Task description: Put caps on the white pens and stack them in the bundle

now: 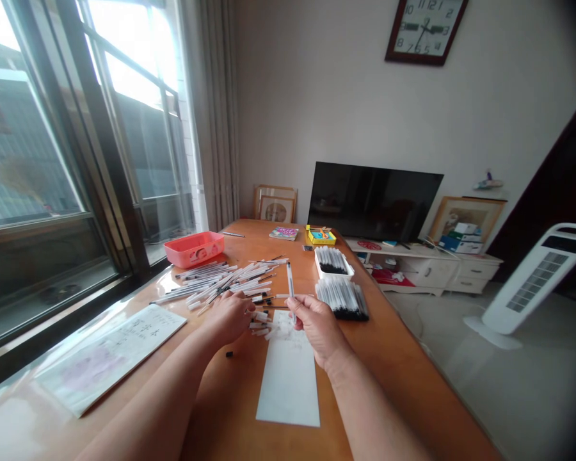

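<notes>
My right hand [317,326] is closed around a white pen [290,282] that stands nearly upright above a white paper strip [288,378] on the wooden table [393,358]. My left hand [230,317] rests knuckles up beside it, fingers curled over small white pen parts [262,323]; what it holds, if anything, is hidden. A loose heap of white pens [225,282] lies just beyond my left hand. To the right of my right hand is a neat stack of pens [342,299], and behind it a white tray of pens [333,262].
A pink plastic box [194,248] sits by the window. A paper sheet [110,352] lies at the left. A booklet [283,233] and a yellow box [320,235] are at the far end. A TV [372,202] and a white fan [532,282] stand off to the right.
</notes>
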Demonstrator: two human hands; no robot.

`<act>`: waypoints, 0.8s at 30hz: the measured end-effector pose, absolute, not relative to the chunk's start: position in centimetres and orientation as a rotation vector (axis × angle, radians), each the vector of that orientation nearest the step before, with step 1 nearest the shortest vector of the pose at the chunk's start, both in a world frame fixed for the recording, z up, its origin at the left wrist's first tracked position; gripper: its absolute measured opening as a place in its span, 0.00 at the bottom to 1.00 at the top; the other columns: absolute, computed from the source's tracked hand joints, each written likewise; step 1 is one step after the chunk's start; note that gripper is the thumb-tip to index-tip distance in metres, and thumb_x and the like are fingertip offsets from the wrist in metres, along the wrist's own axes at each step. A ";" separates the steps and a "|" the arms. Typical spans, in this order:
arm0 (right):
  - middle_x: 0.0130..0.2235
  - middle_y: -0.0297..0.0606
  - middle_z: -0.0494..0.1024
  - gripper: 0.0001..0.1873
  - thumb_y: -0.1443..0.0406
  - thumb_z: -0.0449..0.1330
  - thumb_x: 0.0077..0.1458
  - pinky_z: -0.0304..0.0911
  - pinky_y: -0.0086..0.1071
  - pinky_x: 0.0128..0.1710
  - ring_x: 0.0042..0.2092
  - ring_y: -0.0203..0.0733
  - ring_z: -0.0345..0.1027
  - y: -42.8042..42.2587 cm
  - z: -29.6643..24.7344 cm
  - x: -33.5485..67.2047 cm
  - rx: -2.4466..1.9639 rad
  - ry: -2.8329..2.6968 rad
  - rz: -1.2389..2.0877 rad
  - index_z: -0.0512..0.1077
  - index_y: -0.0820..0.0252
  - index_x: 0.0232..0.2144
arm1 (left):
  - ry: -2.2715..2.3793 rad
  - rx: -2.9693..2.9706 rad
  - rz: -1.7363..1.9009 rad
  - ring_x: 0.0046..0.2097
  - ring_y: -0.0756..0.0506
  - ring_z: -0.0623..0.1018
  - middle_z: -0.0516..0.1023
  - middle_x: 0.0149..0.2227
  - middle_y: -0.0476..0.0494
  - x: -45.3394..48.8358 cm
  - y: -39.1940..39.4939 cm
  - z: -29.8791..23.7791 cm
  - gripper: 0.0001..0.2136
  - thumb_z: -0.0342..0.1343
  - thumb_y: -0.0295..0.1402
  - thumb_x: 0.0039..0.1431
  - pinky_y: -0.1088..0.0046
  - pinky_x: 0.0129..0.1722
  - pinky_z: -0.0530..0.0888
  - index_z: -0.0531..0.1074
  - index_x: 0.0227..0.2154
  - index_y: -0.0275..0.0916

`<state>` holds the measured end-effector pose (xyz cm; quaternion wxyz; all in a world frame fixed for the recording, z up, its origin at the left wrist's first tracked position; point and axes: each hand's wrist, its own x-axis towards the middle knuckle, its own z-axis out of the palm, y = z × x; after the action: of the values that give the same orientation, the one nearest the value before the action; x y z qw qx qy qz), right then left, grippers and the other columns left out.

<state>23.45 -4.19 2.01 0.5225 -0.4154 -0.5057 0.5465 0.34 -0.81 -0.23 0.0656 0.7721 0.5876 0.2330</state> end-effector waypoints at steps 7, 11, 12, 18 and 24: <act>0.27 0.31 0.70 0.20 0.49 0.68 0.51 0.57 0.31 0.32 0.28 0.34 0.57 -4.1 1.9 23.4 -0.970 -1.210 1.300 0.77 0.60 0.32 | 1.795 2.362 0.624 0.44 0.36 0.72 0.79 0.40 0.38 0.6 -1.0 0.4 0.07 0.57 0.29 0.54 0.65 0.42 0.63 0.79 0.30 0.45; 0.28 0.32 0.72 0.20 0.49 0.68 0.51 0.58 0.31 0.32 0.28 0.34 0.59 -4.1 1.9 23.4 -0.984 -1.200 1.307 0.78 0.60 0.33 | 1.752 2.361 0.647 0.45 0.36 0.72 0.80 0.36 0.39 0.3 -0.9 0.1 0.07 0.56 0.27 0.53 0.65 0.42 0.62 0.77 0.29 0.44; 0.28 0.32 0.72 0.20 0.49 0.68 0.51 0.58 0.31 0.32 0.28 0.34 0.59 -4.1 1.9 23.4 -0.987 -1.195 1.308 0.77 0.60 0.33 | 1.740 2.353 0.670 0.44 0.36 0.72 0.80 0.35 0.39 0.3 -0.9 0.1 0.06 0.56 0.27 0.54 0.65 0.42 0.62 0.76 0.28 0.44; 0.28 0.32 0.73 0.19 0.50 0.68 0.52 0.56 0.30 0.29 0.27 0.33 0.59 -4.2 2.1 23.4 -0.957 -1.153 1.292 0.74 0.60 0.32 | 1.522 1.978 1.085 0.37 0.41 0.73 0.79 0.32 0.44 1.0 -0.8 0.6 0.07 0.60 0.31 0.55 0.68 0.39 0.64 0.80 0.37 0.45; 0.32 0.35 0.78 0.18 0.54 0.70 0.50 0.67 0.34 0.35 0.33 0.39 0.72 -4.1 2.1 23.3 -0.908 -1.038 1.277 0.71 0.58 0.35 | 1.073 1.305 1.316 0.36 0.46 0.75 0.81 0.34 0.44 2.4 -1.8 2.2 0.13 0.69 0.38 0.51 0.73 0.36 0.67 0.82 0.39 0.40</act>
<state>23.28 -4.07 2.08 0.5900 -0.3900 -0.4461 0.5484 2.38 -1.82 2.24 0.4797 0.5347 0.4397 0.5392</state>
